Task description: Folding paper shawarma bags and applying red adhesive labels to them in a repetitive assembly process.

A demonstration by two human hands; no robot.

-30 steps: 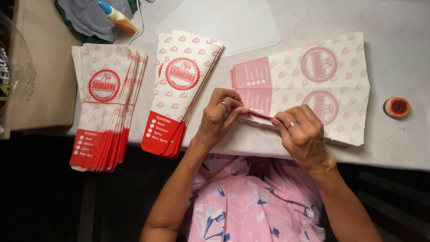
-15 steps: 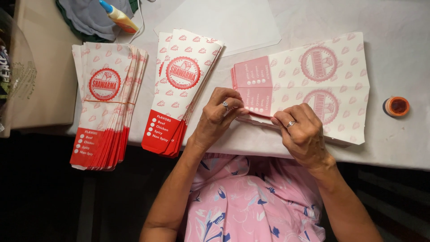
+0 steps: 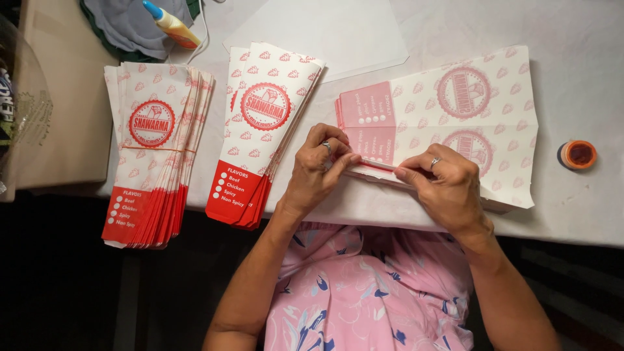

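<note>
Head camera, straight down, close over table (image 3: 585,201).

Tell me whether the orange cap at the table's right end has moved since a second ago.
No. The orange cap sits in the same spot, just right of the flat printed sheet's right edge, apart from the right hand.

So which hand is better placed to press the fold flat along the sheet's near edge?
Probably the right hand: it lies flat over the printed paper sheet at its near edge, while the left hand only pinches the fold's end.

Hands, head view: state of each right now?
Left hand: fingers pinched on the folded edge of the flat pink-and-white printed paper sheet.
Right hand: fingers pressing the same edge.
</note>
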